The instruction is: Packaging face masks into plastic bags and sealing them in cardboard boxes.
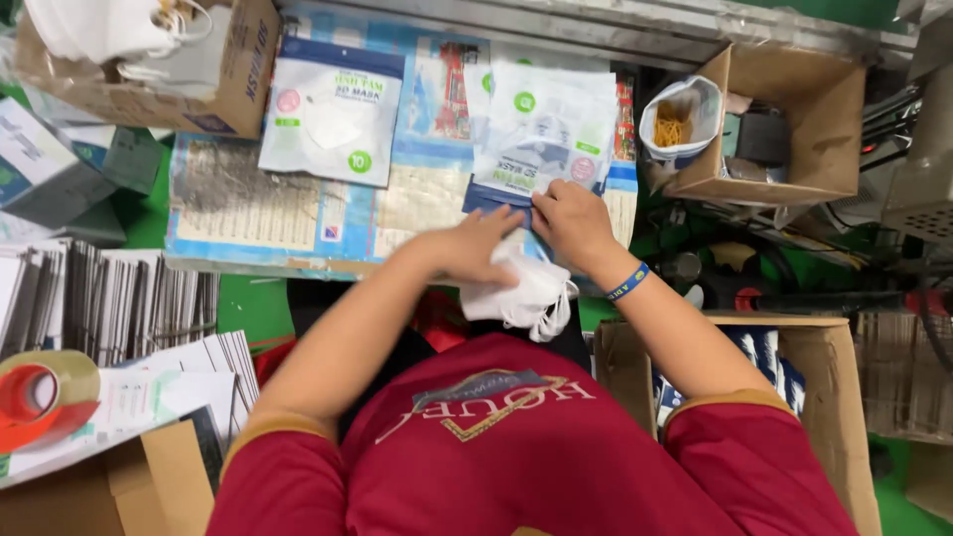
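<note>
Masks: I see a small bundle of white face masks (516, 290), soft and folded, with thin white ear loops dangling off the lower right side. It sits at the near edge of the work surface (228, 213), just below the pouch stack.
Left hand: my view shows the left hand (475, 245) lying flat over the top of the bundle, fingers stretched out and close together, tips reaching the lower edge of the pouch. It presses rather than grips.
Right hand: the right hand (569, 220) is curled, fingers pinched on the lower edge of the top pouch. A blue wristband (627, 282) sits on that wrist.
Pouch: the pinched item is a flat printed pouch (541, 134), white with green and blue marks, lying on top of others of the same kind near the far right part of the surface.
Second pouch: a similar pouch (333, 111) lies alone towards the far middle, well apart from both hands.
Surface cover: printed blue and white sheets.
Left box: a cardboard box (233, 74) at the far left corner holds more white masks.
Right box: an open cardboard box (794, 124) beyond the right edge, with a bag of rubber bands (677, 121) inside.
Tape: a red tape roll (40, 397) lies near left.
</note>
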